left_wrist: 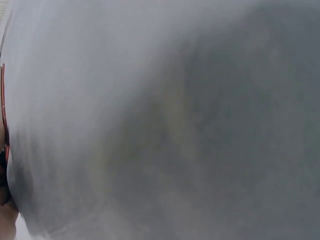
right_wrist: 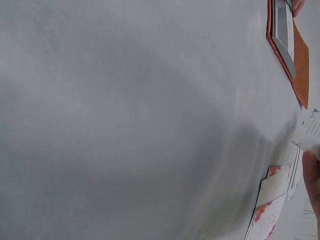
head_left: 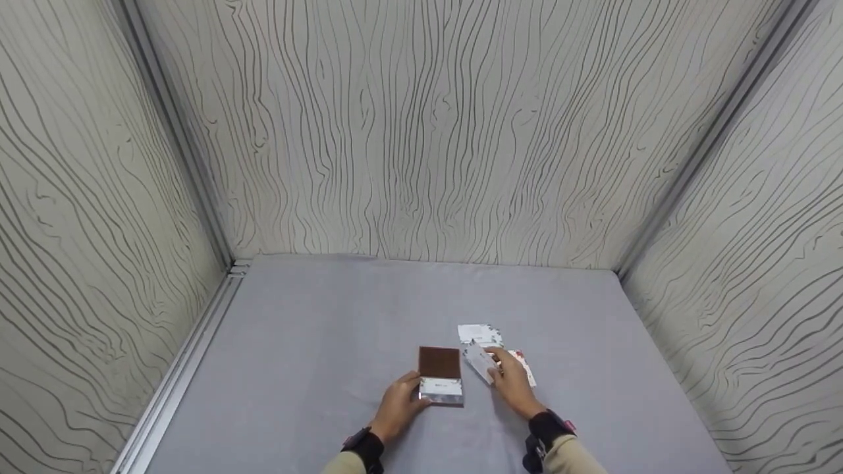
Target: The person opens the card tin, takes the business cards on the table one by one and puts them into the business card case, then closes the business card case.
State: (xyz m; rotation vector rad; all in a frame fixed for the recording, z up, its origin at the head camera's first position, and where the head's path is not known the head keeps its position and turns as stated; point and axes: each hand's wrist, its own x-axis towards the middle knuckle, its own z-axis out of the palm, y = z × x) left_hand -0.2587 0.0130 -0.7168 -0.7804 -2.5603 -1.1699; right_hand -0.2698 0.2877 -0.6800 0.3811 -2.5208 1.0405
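Nearest us, two beige sleeves (head_left: 576, 456) enter at the bottom edge, each ending in a black wrist strap (head_left: 363, 449). Beyond them, we see the left hand (head_left: 398, 405) gripping the left side of an open, brown, rectangular card case (head_left: 439, 363) with a silvery lower half, its thumb at the near corner. The case is at the middle of the near part of a table covered in smooth grey cloth (head_left: 316, 342), its brown flap turned away from us. A white printed card (head_left: 440, 386) lies across the lower half.

To the right of the case, we find the right hand (head_left: 515, 387) with thumb and fingers closed in a pinch on a white rectangular paper card (head_left: 481, 364), held tilted. Just beyond it lies a white card with green leafy corners (head_left: 479, 332). White cards with red floral print (right_wrist: 267, 217) lie overlapping on the cloth, partly hidden behind the right hand in our head view.
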